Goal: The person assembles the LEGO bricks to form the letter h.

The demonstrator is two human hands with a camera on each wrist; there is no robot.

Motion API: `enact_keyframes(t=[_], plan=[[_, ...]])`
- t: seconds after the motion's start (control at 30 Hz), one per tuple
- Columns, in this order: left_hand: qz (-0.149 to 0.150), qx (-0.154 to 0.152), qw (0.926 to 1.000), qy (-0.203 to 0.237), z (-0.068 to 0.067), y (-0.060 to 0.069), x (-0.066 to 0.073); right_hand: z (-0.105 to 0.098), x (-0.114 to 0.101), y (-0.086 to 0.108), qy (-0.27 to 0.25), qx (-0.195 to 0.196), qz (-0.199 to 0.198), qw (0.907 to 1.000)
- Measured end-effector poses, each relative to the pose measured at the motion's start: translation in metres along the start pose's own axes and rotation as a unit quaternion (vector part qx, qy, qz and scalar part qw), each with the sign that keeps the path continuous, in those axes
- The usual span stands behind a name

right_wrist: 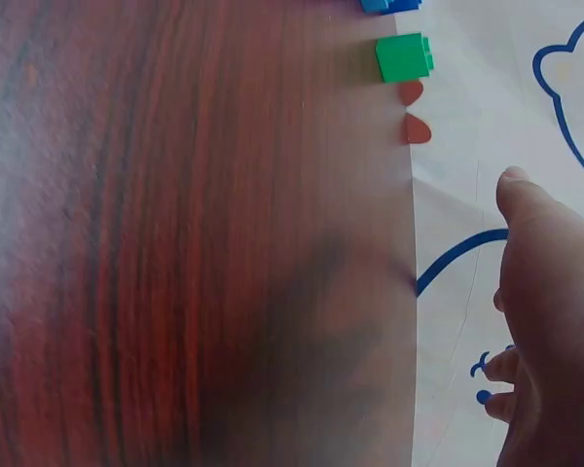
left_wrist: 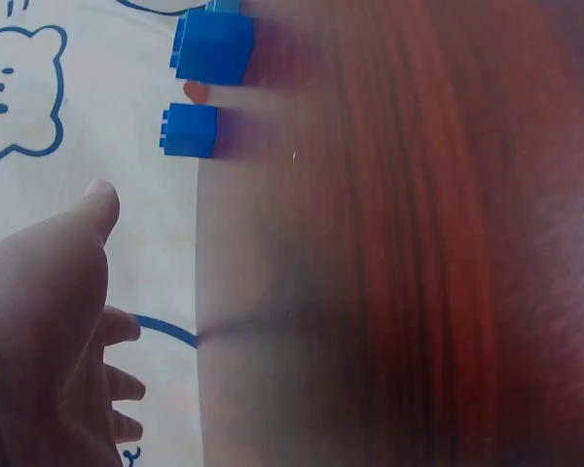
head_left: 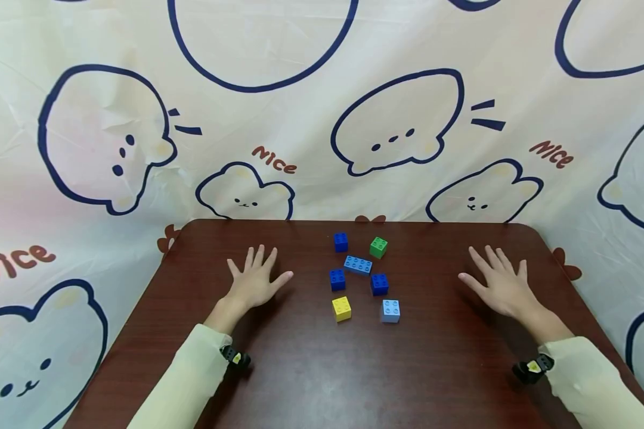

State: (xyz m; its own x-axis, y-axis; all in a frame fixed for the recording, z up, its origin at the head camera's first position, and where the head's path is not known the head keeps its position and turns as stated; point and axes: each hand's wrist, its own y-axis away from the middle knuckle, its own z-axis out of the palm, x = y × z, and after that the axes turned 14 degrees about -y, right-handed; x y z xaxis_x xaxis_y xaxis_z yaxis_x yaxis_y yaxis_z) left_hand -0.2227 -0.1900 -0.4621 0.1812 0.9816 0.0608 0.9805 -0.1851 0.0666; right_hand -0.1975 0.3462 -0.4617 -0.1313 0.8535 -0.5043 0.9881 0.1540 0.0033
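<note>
Left hand [head_left: 254, 285] and right hand [head_left: 507, 289] spread, flanking scattered blocks [head_left: 358, 265].

- From where I stand, the left hand [head_left: 254, 287] is held palm-down above the left half of the table [head_left: 322, 375], fingers [head_left: 259, 257] spread toward its far edge, thumb [head_left: 282, 280] out toward its middle.
- The right hand [head_left: 507, 289] mirrors it above the table's right half, fingers fanned, gripping nothing.
- Both pale-sleeved forearms [head_left: 185, 378] slant inward from the table's near corners, wrists [head_left: 227, 313] bare below the hands.
</note>
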Motion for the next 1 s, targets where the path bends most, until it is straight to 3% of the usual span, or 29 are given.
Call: enact_keyframes(t=[0.4, 0.6, 0.77, 1.0], plan=[[0.057, 0.000, 0.9969, 0.054, -0.004, 0.027, 0.019, 0.007, -0.020, 0.018, -0.052, -0.002, -0.055, 0.9971], [0.095, 0.005, 0.9903, 0.101, -0.008, 0.038, 0.030, 0.014, -0.037, 0.024, -0.113, -0.005, -0.073, 0.9909], [0.122, 0.017, 0.9795, 0.160, -0.010, 0.042, 0.036, 0.027, -0.050, 0.026, -0.168, 0.017, -0.094, 0.9812], [0.157, 0.035, 0.9513, 0.263, -0.006, 0.043, 0.048, 0.044, -0.066, 0.029, -0.249, 0.020, -0.095, 0.9636]])
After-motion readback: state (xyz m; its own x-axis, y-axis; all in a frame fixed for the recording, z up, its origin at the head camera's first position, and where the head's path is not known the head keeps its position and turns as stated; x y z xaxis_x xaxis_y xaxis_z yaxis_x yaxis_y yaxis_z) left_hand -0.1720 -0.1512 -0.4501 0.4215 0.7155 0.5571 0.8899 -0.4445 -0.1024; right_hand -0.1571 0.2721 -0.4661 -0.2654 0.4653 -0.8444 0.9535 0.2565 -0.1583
